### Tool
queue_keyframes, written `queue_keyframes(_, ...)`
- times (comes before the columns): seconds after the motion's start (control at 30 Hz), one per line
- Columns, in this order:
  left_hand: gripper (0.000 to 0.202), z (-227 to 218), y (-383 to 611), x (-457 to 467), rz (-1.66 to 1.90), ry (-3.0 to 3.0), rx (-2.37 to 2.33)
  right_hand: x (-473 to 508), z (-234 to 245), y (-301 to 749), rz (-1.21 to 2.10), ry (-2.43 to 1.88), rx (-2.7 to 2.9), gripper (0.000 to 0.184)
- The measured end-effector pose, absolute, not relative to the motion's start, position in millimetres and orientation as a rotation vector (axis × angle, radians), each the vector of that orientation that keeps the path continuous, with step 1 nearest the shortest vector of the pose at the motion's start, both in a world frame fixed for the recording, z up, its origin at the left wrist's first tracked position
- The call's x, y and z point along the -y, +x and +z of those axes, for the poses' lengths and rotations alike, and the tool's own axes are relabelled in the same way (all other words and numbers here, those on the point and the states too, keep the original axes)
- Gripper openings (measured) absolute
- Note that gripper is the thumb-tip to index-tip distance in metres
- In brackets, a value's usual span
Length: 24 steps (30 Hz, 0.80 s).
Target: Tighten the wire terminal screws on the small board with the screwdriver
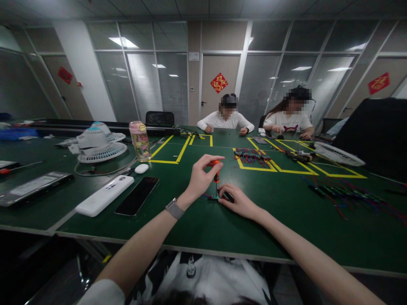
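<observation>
Pinching orange-handled screwdriver (216, 177) upright in left hand (201, 176), pointing down at wired circuit board (213, 198) on green table (190, 228), right of smartphone (137, 196). Touching board's right end with curled right hand (238, 202); can't tell if gripping.

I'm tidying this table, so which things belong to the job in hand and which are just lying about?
Job in hand:
orange-handled screwdriver in the left hand
small circuit board beneath it
probably the wired boards

Lying about, seemingly:
white power bank
black phone
pink-lidded bottle
</observation>
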State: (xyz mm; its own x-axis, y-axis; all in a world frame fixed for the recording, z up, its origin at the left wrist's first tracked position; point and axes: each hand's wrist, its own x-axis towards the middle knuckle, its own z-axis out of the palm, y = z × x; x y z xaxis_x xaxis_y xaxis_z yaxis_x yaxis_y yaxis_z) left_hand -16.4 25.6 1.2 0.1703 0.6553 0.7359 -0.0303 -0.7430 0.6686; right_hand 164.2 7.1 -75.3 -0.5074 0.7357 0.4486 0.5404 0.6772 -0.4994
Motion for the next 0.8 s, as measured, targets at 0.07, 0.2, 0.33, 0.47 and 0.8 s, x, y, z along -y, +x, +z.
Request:
queue_keyframes(0.07,0.019,1.0,-16.7,-25.7,1.640,1.942,-0.611,-6.7,-74.5,164.0,0.392,-0.974,2.241,0.005)
queue_keyframes(0.2,0.032,1.3,-16.3,-24.9,1.492,1.907,-0.525,-5.2,-72.2,163.6,0.397,-0.972,2.240,0.005)
queue_keyframes(0.33,0.029,0.8,-15.5,-24.2,1.496,1.891,-0.530,-4.4,-70.8,162.9,0.396,-0.973,2.238,0.005)
queue_keyframes(0.47,0.023,1.7,-16.3,-23.3,1.568,1.955,-0.568,-4.7,-71.1,162.8,0.394,-0.968,2.234,0.005)
queue_keyframes(0.8,0.025,0.2,-15.2,-22.7,1.510,1.898,-0.530,-5.6,-72.4,163.7,0.391,-0.969,2.244,0.004)
